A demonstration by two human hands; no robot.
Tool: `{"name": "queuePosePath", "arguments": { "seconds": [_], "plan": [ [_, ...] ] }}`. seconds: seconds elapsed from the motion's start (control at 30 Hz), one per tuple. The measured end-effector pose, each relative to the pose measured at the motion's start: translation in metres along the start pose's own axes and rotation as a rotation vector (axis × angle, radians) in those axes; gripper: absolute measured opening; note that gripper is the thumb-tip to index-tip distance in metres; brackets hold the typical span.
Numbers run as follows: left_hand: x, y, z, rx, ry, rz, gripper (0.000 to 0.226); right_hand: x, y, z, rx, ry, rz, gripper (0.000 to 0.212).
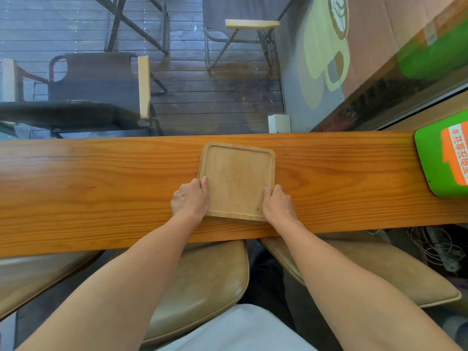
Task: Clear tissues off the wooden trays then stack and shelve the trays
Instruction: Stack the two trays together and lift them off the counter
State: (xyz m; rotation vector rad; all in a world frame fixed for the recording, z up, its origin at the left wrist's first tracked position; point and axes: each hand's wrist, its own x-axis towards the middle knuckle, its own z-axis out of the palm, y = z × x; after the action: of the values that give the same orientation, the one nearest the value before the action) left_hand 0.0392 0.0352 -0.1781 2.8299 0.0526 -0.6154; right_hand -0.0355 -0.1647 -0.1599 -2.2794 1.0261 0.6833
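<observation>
A square light wooden tray [238, 178] with rounded corners lies on the long orange-brown wooden counter [101, 188], its inside bare with no tissue on it. A second edge shows under its near side, so it may rest on another tray. My left hand [190, 198] grips the tray's near left edge, thumb over the rim. At the near right corner my right hand [278, 204] holds the rim the same way.
A green and orange box [445, 158] sits at the counter's right end. Behind the counter is a glass window with chairs [101, 82] outside. Tan stool seats [207, 279] stand below the counter near my legs. Cables [440, 247] lie low right.
</observation>
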Motion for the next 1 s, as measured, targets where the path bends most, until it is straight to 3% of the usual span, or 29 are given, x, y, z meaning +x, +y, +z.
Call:
{"name": "queuePosePath", "arguments": {
  "seconds": [0.27, 0.57, 0.77, 1.0],
  "plan": [
    [0.001, -0.011, -0.002, 0.049, 0.022, 0.015, 0.056, -0.005, -0.005, 0.005, -0.055, 0.021, -0.051, 0.029],
    [0.002, -0.008, -0.003, 0.093, -0.047, -0.012, 0.054, -0.003, -0.007, 0.002, -0.217, 0.019, -0.038, 0.033],
    [0.007, -0.003, -0.010, 0.054, -0.099, -0.020, 0.046, 0.000, -0.009, 0.005, -0.005, -0.017, 0.027, 0.033],
    [0.000, 0.016, -0.011, -0.269, -0.090, -0.217, 0.043, -0.010, -0.012, 0.016, 0.217, 0.120, 0.054, 0.034]
  ]
}}
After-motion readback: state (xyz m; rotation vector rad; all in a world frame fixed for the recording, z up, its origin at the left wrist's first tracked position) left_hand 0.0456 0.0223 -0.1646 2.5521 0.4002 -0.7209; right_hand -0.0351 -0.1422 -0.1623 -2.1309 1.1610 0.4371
